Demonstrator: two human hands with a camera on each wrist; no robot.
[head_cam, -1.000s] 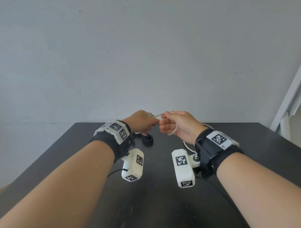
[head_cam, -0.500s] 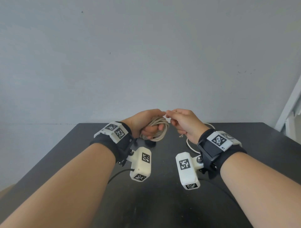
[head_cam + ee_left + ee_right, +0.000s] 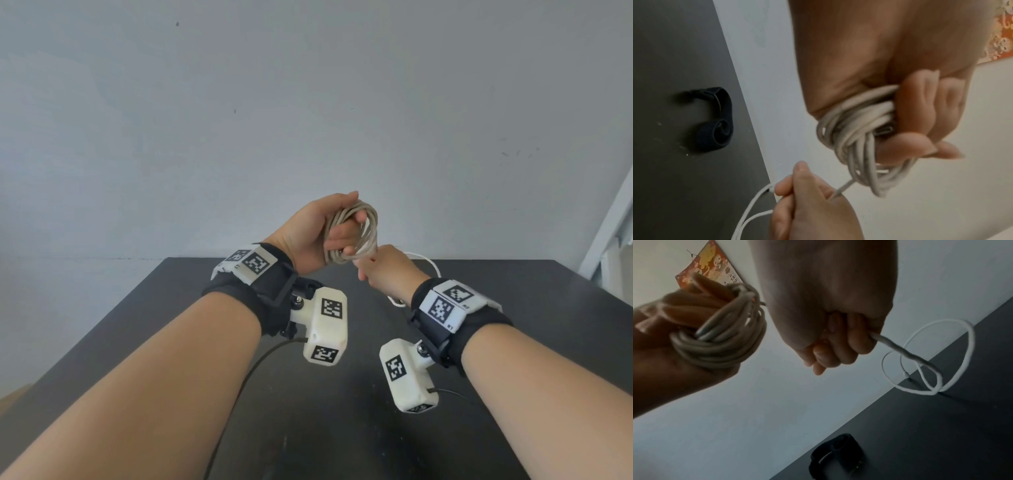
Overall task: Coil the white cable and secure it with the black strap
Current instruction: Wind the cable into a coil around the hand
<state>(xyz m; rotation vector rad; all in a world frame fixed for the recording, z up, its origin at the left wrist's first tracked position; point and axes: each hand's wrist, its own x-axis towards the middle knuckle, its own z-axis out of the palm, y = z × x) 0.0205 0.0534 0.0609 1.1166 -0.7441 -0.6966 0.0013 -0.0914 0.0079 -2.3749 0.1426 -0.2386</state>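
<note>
Left hand [image 3: 310, 233] raised above the far part of the dark table [image 3: 548, 308], fingers curled through a bundle of loops of the white cable [image 3: 359, 236]. The loops wrap round the fingers and sit against the palm; left wrist view shows fingertips closed over the bundle and a metallic connector end tucked inside it.

Right hand [image 3: 387, 274] sits just below and right of the left one, close to the bottom of the coil. Its fingers are curled into a fist round the free run of the cable. In the left wrist view a short taut stretch of cable runs from the coil into this fist. In the right wrist view the cable leaves the far side of the fist and trails down to the table.

Uncoiled remainder: a few loose loops [image 3: 929, 356] lying on and standing up from the table near its far edge, beyond the right hand. Part of this slack shows in the head view as a white arc behind the right wrist.

Black strap [image 3: 719, 120] lies on the table, touched by neither hand, partly rolled with one end curled in a spiral. It sits below the hands, near the table's far edge. In the head view it is hidden behind the hands and wrist gear.

A colourful printed sheet [image 3: 709, 267] hangs on the wall [image 3: 308, 120] behind.
</note>
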